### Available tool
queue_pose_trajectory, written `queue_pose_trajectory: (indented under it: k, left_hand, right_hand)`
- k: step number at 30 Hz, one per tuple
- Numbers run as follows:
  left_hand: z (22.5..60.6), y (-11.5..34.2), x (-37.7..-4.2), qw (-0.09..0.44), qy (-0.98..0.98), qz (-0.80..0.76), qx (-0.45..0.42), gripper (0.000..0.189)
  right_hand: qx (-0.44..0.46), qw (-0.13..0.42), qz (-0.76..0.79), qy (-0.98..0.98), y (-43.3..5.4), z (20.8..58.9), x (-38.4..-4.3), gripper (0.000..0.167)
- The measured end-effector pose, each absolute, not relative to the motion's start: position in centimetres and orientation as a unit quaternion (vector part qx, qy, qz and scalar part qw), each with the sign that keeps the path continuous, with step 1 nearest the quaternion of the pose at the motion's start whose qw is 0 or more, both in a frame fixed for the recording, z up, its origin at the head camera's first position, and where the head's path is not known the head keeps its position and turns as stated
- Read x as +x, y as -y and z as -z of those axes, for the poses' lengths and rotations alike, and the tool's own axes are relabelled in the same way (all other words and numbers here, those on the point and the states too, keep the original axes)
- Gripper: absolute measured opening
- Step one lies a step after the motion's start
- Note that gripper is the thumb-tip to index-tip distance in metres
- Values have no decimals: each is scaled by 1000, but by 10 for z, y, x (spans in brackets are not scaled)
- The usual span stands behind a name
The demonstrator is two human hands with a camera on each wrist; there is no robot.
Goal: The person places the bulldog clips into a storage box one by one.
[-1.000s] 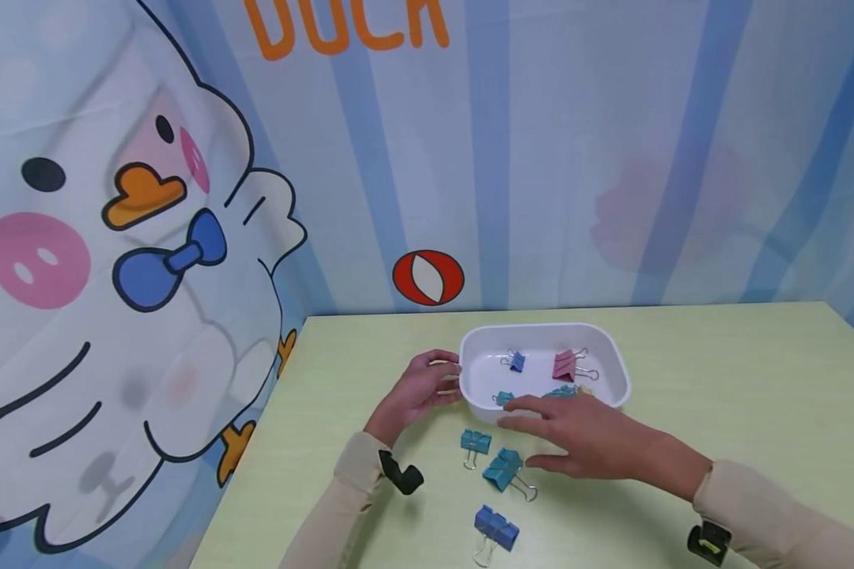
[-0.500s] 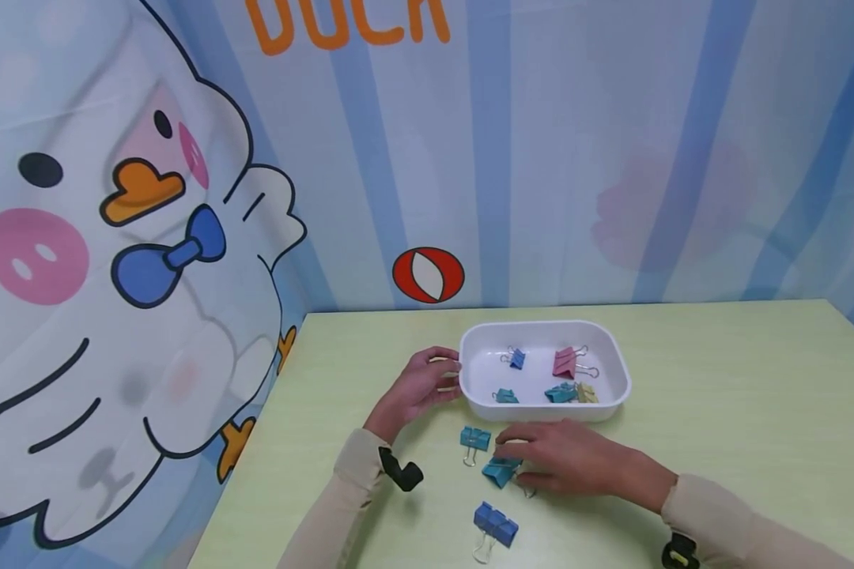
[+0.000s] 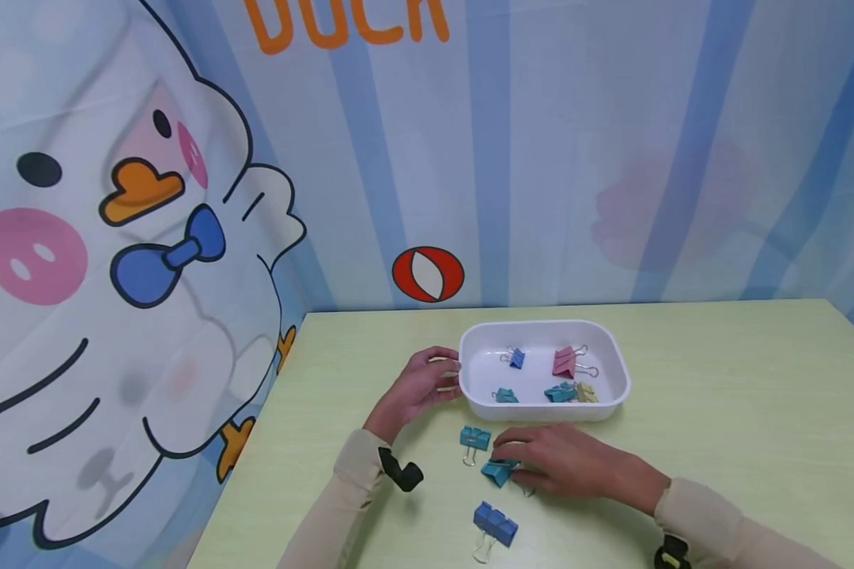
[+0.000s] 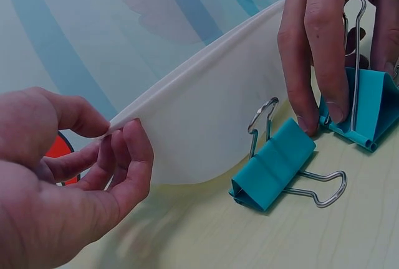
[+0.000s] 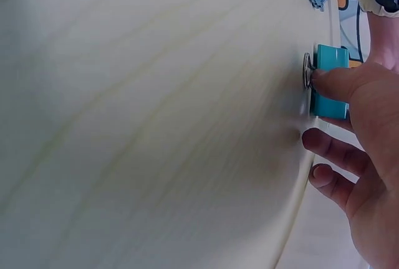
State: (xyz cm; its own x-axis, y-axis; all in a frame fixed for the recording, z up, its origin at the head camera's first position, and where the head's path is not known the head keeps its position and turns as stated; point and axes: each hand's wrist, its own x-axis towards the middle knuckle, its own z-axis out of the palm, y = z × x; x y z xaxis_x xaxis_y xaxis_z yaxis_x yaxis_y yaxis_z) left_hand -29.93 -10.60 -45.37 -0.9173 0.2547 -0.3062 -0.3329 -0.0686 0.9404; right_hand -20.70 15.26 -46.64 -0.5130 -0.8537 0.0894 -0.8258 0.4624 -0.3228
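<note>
My left hand (image 3: pixel 414 391) pinches the left rim of a white plastic tray (image 3: pixel 534 412); the left wrist view shows thumb and fingertips on the rim (image 4: pixel 181 73). My right hand (image 3: pixel 572 460) grips a large teal binder clip (image 3: pixel 496 473) on the table in front of the tray. In the right wrist view its thumb lies against the clip (image 5: pixel 331 57). Just left of it rests a smaller teal binder clip (image 3: pixel 475 438), its wire handles spread. Nearer the front lies a blue binder clip (image 3: pixel 496 523).
Inside the tray are a small blue clip (image 3: pixel 516 358), a pink clip (image 3: pixel 564 363), a small teal clip (image 3: pixel 505 396), another teal clip (image 3: pixel 561 392) and a yellow clip (image 3: pixel 587 393). A printed curtain (image 3: pixel 555 158) hangs behind the pale table (image 3: pixel 740 395).
My right hand has come down from over the tray's front edge to the large teal clip and taken hold of it. My left hand has stayed at the rim.
</note>
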Motion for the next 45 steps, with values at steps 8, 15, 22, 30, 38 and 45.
queue_pose_trajectory:
  k: [8, 15, 22, 30, 38, 45]
  left_hand:
    - [453, 106, -299, 195, -648, -736, -26, 33]
    - [456, 106, -300, 197, -647, -737, -23, 33]
    - [455, 105, -299, 196, -650, -734, -26, 32]
    - [455, 104, -300, 198, -648, -735, -27, 33]
    - [457, 105, -301, 199, -650, -733, -27, 35]
    - [457, 105, -301, 200, -649, -733, -29, 34]
  right_hand:
    - [-477, 62, 195, -854, -151, 466, -210, 33]
    - [-483, 71, 193, -851, -151, 461, -212, 28]
    - [-473, 92, 180, -858, -153, 451, -210, 26]
    - [-464, 49, 170, -868, -159, 423, -210, 29]
    - [-475, -22, 163, -865, -162, 391, -215, 33]
    - [-472, -52, 170, -864, -164, 369, -224, 34]
